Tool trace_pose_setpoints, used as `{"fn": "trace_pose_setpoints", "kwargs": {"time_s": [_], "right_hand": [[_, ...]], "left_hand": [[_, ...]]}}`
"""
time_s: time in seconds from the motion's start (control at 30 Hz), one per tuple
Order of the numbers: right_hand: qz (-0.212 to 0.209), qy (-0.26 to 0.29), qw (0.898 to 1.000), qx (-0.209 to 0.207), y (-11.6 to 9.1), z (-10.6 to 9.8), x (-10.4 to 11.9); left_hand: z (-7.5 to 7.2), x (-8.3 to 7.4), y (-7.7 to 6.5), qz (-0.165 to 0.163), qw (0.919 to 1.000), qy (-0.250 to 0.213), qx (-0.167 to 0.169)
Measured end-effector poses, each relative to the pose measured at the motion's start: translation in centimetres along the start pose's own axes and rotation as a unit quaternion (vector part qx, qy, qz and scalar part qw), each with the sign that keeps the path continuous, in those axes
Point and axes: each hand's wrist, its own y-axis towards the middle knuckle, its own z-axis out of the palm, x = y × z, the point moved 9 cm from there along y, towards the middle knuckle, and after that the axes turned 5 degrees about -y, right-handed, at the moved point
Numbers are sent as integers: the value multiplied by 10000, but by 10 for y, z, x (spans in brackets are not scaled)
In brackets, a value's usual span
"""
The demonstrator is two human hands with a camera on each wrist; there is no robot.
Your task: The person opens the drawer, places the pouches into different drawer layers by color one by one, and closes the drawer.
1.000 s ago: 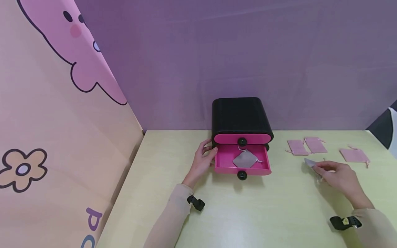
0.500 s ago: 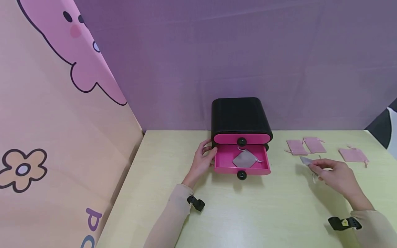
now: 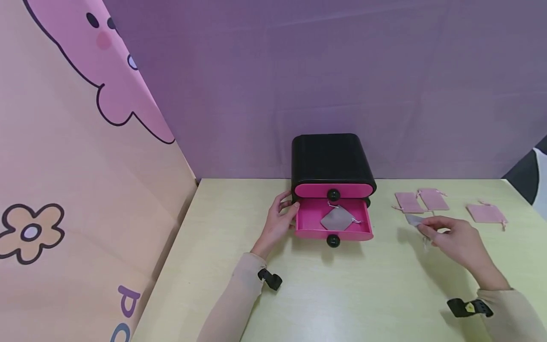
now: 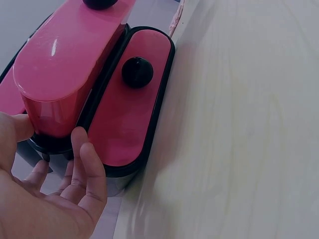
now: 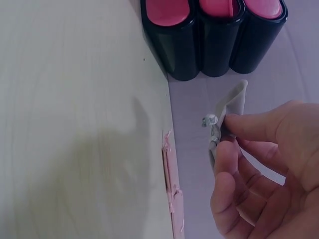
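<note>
A black storage box (image 3: pixel 333 159) with pink drawers stands at the back of the table. Its middle drawer (image 3: pixel 356 236) is pulled out, and a grey drawstring pouch (image 3: pixel 337 218) lies inside. My left hand (image 3: pixel 278 223) holds the left side of the box beside that drawer; in the left wrist view the thumb and fingers are bent around the black casing (image 4: pixel 52 144). To the right of the box, my right hand (image 3: pixel 455 241) pinches a second grey pouch (image 5: pixel 234 107) between thumb and fingers, above the table. Its white cord end with a clear bead (image 5: pixel 210 120) hangs free.
Two pink drawstring pouches (image 3: pixel 409 203) lie close together at the back right, and another pink pouch (image 3: pixel 486 213) lies farther right. A purple cloth wall (image 3: pixel 333 85) rises behind the table (image 3: pixel 342 294). A patterned panel (image 3: pixel 85 180) borders the left side.
My right hand has moved a little left toward the box, carrying the grey pouch. The left hand, the drawer and the pouch inside it have stayed put.
</note>
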Motion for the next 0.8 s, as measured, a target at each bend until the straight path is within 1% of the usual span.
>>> {"fn": "trace_pose_setpoints", "kwargs": {"time_s": [0.27, 0.47, 0.6, 0.8], "right_hand": [[-139, 19, 9999, -45, 0, 3, 14], [-327, 20, 9994, -102, 1, 1, 26], [-420, 40, 9991, -62, 3, 1, 35], [-367, 158, 9992, 37, 5, 2, 46]], "left_hand": [[0, 1, 0, -6, 10000, 49, 0], [0, -2, -1, 16, 10000, 51, 13], [0, -3, -1, 32, 10000, 50, 17], [0, -2, 0, 24, 10000, 36, 6]]}}
